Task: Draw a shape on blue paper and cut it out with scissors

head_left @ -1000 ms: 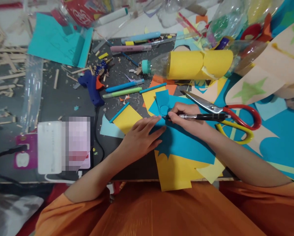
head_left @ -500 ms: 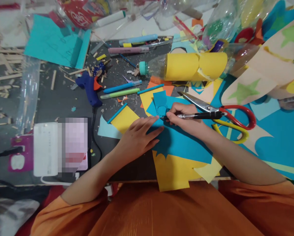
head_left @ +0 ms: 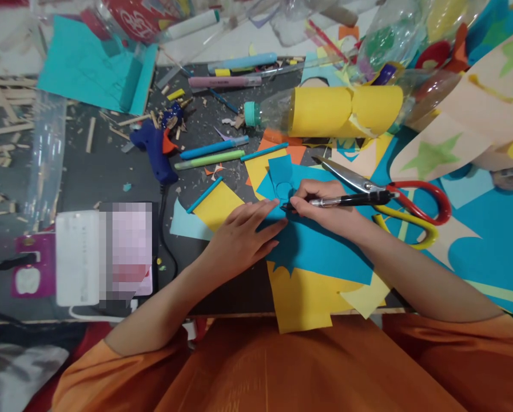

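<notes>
My right hand grips a black pen, its tip touching a blue paper sheet beside a small drawn circle. My left hand lies flat with fingers stretched out, pressing the left part of that blue sheet down. A yellow sheet lies under the blue one and hangs over the table's near edge. Both forearms come in from orange sleeves at the bottom.
Red-and-yellow-handled scissors lie just right of my right hand. A plastic bottle wrapped in yellow paper lies behind. A blue glue gun, coloured pens, a white box, paper scraps and wood sticks litter the dark table.
The pen tip has shifted very slightly on the blue paper; both hands stay in nearly the same place. The view has moved a little.
</notes>
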### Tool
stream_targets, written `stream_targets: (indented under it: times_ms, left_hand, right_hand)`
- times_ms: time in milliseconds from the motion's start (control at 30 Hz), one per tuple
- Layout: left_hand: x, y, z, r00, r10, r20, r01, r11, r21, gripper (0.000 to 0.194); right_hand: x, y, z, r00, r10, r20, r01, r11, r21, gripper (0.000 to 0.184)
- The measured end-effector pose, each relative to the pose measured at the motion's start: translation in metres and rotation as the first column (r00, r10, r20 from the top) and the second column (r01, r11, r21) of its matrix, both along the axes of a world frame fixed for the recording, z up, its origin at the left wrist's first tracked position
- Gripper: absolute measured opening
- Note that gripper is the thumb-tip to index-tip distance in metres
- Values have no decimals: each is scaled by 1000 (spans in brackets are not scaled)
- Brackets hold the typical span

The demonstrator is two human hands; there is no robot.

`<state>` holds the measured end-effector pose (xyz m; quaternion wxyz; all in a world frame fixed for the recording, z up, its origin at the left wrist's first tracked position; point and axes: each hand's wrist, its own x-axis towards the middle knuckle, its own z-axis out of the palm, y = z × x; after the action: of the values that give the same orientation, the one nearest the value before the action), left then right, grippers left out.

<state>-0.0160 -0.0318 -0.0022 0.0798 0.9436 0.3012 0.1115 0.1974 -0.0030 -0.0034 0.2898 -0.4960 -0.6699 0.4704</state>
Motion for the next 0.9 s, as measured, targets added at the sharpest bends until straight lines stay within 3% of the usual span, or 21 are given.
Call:
stream_targets:
  times_ms: [467,900]
  left_hand:
    - [-2,0,3,999,-18,-33,15,993,-114,36]
    - [-2,1,5,999,-11,-44,6,994,-111,34]
  right_hand:
    - [2,0,-1,998,55,-11,-55,998,-15,27]
    - [2,2,4,995,83,-54,-85,996,-35,28]
